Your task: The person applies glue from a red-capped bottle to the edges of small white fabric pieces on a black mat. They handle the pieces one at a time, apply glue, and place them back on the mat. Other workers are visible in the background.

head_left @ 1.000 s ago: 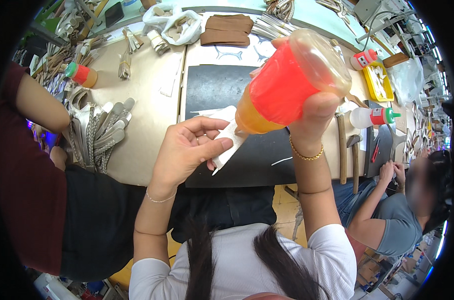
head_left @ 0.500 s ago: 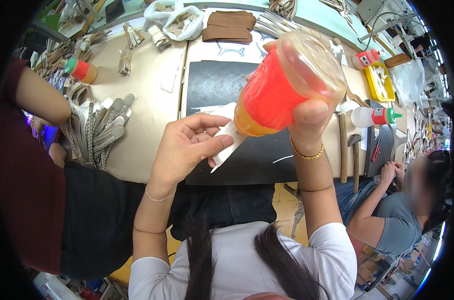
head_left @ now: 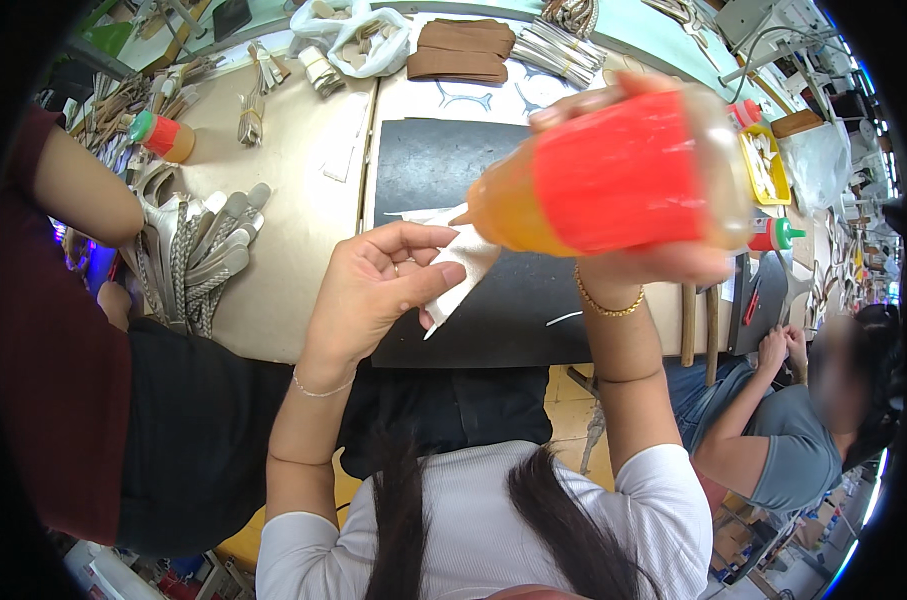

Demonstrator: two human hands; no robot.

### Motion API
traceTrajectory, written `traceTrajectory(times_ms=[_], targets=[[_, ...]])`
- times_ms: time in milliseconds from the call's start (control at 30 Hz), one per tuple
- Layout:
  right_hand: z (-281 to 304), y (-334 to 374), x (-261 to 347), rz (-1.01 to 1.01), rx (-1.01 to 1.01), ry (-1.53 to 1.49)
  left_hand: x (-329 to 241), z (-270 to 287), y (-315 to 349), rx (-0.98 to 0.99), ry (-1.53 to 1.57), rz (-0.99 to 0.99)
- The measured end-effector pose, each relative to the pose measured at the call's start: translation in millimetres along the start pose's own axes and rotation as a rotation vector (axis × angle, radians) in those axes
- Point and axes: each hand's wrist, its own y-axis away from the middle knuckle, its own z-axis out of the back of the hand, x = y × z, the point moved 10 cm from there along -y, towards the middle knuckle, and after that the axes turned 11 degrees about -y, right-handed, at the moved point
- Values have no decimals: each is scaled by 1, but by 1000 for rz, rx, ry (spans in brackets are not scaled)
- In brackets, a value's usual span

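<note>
My right hand (head_left: 643, 266) is wrapped round a clear bottle (head_left: 618, 175) with a red label and amber liquid inside. I hold the bottle tilted nearly on its side, its narrow end pointing left. That end is at the upper edge of a white strip (head_left: 470, 268), which looks like leather or fabric; whether they touch I cannot tell. Between thumb and fingers, my left hand (head_left: 378, 285) pinches the strip over a black mat (head_left: 443, 160). More white pieces (head_left: 428, 214) lie on the mat behind it, partly hidden.
Braided and flat straps (head_left: 208, 250) lie in a bundle at left, near a co-worker's arm (head_left: 83, 195). Another amber bottle (head_left: 163, 137) stands beyond. Brown strips (head_left: 460, 50) are stacked at the back. At right are a yellow tray (head_left: 763, 170), hammer handles (head_left: 711, 335) and a seated person (head_left: 773, 440).
The bottle has tipped further onto its side, its base swinging right and toward me. My right hand turned with it. My left hand and the strip have barely moved.
</note>
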Motion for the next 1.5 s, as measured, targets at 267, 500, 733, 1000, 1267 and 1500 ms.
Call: traceTrajectory(times_ms=[267,500,733,1000,1267,1500], targets=[[59,-17,9,81,-284,-498,19,101,-25,-391,-213,-87],[63,-10,-9,-17,-253,-559,43,190,-66,-592,-452,-14],[55,-11,-6,-24,-194,-471,42,189,-74,-661,-739,-17],[63,-7,-9,-101,-255,-320,-13,135,-37,-906,-1178,-324],[49,-6,-15,-73,-122,-592,16,26,-46,-172,-1011,-290],[53,-5,-16,-94,-181,-421,11,25,-40,-216,-1072,-366]])
